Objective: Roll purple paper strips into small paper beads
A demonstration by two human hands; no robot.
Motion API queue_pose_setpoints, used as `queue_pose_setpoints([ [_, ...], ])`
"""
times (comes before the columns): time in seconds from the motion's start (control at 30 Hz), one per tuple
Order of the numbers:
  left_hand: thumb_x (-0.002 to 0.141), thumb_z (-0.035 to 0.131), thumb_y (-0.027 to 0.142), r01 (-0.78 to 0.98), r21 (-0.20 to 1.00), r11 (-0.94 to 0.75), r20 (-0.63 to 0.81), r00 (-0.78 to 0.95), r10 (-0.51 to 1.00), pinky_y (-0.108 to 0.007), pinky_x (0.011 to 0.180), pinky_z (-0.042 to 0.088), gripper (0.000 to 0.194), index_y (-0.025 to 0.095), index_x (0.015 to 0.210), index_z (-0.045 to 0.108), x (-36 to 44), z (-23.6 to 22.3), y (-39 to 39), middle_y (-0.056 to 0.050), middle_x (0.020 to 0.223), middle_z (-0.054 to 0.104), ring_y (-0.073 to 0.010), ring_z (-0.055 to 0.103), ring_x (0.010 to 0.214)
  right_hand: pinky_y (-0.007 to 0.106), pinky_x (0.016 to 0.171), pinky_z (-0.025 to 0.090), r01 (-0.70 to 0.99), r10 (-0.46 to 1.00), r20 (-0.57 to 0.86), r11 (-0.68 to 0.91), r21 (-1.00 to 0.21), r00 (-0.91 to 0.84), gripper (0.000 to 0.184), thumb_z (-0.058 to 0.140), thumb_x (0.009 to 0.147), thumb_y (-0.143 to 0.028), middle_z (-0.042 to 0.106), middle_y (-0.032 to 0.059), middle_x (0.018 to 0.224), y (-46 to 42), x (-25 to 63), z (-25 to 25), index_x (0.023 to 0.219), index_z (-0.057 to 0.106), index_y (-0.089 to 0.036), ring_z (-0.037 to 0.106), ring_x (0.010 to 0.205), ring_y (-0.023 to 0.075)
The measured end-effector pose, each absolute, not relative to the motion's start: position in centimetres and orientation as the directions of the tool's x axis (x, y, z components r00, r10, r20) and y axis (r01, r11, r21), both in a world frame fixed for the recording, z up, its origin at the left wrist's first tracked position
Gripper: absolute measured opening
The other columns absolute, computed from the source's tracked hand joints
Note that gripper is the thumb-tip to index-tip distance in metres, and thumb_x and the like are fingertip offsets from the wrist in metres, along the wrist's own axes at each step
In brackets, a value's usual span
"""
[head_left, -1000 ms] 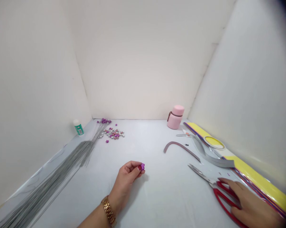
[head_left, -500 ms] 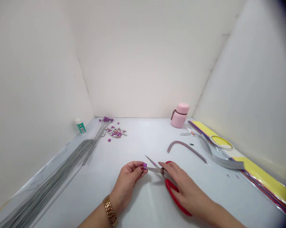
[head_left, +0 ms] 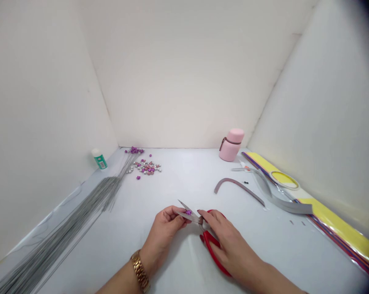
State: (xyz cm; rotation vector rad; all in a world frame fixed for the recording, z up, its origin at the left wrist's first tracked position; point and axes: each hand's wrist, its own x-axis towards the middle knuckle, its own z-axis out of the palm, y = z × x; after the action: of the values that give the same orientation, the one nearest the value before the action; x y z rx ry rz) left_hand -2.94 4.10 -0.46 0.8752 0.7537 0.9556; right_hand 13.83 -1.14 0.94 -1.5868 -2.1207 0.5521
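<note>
My left hand (head_left: pixel 168 222) pinches a small purple paper star (head_left: pixel 188 212) between thumb and fingertips, above the table. In my right hand (head_left: pixel 225 237) is a pair of red-handled scissors (head_left: pixel 213 253), its blades spread apart. One blade passes across the left fingertips and the other lies just beyond, so the star shows between them. I cannot tell whether the blades touch it. A gold watch (head_left: pixel 139 269) is on my left wrist.
At left lie a bundle of grey wires (head_left: pixel 80 216), a pile of small stars (head_left: pixel 147 167) and a glue bottle (head_left: pixel 99 159). A pink flask (head_left: pixel 231 145) stands at back right. Curved strips (head_left: pixel 239 185), a tape roll (head_left: pixel 284 180) and yellow sheets (head_left: pixel 331 222) lie at right.
My right hand has moved left with the scissors, bringing the blades around the purple star. My left hand still pinches the star. The view has shifted slightly.
</note>
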Motion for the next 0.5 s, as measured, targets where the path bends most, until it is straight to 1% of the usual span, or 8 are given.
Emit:
queue_pose_setpoints([
  [0.13, 0.071, 0.063, 0.023, -0.330, 0.900, 0.286, -0.143, 0.394, 0.908, -0.027, 0.074, 0.042, 0.011, 0.013, 0.075, 0.064, -2.92, -0.48, 4.14, -0.007, 0.079, 0.067, -0.0168, 0.059, 0.077, 0.037, 0.079, 0.043, 0.800, 0.963, 0.104, 0.264, -0.539, -0.247, 0.049, 0.043, 0.076, -0.006, 0.050, 0.0091, 0.098, -1.34, 13.74, 0.86, 0.122, 0.038, -0.021, 0.049, 0.088, 0.0226],
  [0.33, 0.072, 0.062, 0.019, -0.341, 0.896, 0.285, -0.143, 0.385, 0.912, -0.026, 0.073, 0.042, 0.007, 0.013, 0.074, 0.064, -2.98, -0.69, 4.12, -0.004, 0.072, 0.065, -0.0152, 0.058, 0.074, 0.034, 0.077, 0.043, 0.801, 0.961, 0.101, 0.269, -0.534, -0.256, 0.047, 0.043, 0.076, -0.005, 0.052, 0.0085, 0.097, -1.40, 13.85, 1.03, 0.120, 0.041, -0.021, 0.050, 0.087, 0.0221],
  [0.5, 0.073, 0.060, 0.018, -0.337, 0.901, 0.272, -0.130, 0.389, 0.912, -0.023, 0.070, 0.042, 0.006, 0.012, 0.073, 0.063, -2.99, -0.75, 4.08, -0.004, 0.071, 0.065, -0.0130, 0.057, 0.070, 0.033, 0.075, 0.044, 0.809, 0.961, 0.101, 0.273, -0.520, -0.259, 0.046, 0.042, 0.076, -0.005, 0.053, 0.0090, 0.097, -1.43, 13.83, 0.57, 0.120, 0.040, -0.019, 0.051, 0.086, 0.0217],
])
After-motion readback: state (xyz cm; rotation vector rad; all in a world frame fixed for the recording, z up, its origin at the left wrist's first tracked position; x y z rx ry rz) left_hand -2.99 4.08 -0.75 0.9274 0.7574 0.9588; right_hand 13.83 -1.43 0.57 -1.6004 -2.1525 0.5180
